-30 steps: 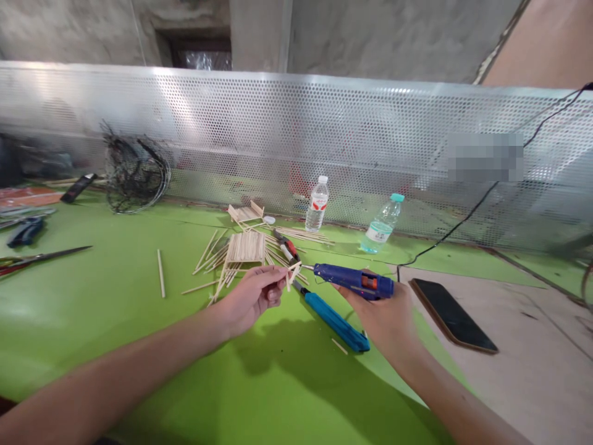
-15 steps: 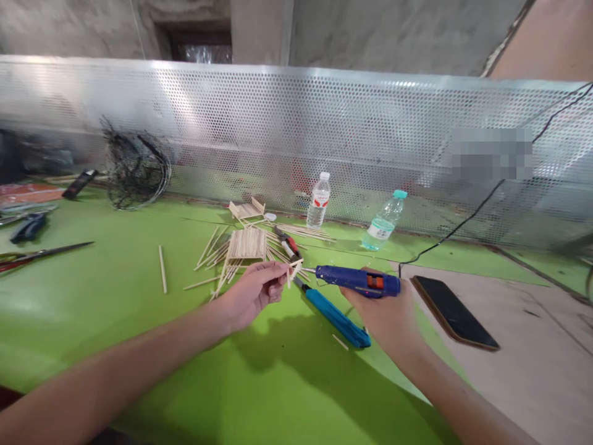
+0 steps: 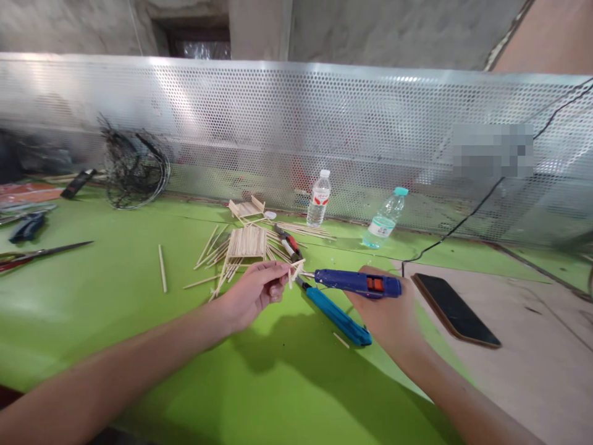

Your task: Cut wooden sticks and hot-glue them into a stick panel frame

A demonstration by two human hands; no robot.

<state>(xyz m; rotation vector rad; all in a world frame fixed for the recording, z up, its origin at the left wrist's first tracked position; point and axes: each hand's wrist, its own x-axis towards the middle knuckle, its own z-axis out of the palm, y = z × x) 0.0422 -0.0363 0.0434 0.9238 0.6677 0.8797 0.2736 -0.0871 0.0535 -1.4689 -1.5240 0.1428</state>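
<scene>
Between the fingertips of my left hand (image 3: 257,289) are small wooden sticks (image 3: 297,269) that cross each other. My right hand (image 3: 386,309) is wrapped round a blue hot glue gun (image 3: 349,282), whose nozzle points left and meets the sticks or comes very close to them. Under the gun lies a blue utility knife (image 3: 336,314) on the green table. Just behind my left hand stands a small piece of furniture-like work made of sticks (image 3: 248,242), with loose wooden sticks (image 3: 210,250) around it. A second stick-built piece (image 3: 249,207) is farther back.
Red-and-black pliers (image 3: 288,241) lie behind the sticks. Two water bottles, one white-capped (image 3: 319,199) and one teal-capped (image 3: 386,219), stand near the perforated metal panel (image 3: 259,123). A phone (image 3: 456,309) is at right, scissors (image 3: 46,252) and a wire coil (image 3: 136,170) at left.
The glue gun has shifted very slightly left, its nozzle closer to the sticks. My left hand keeps its grip in nearly the same place.
</scene>
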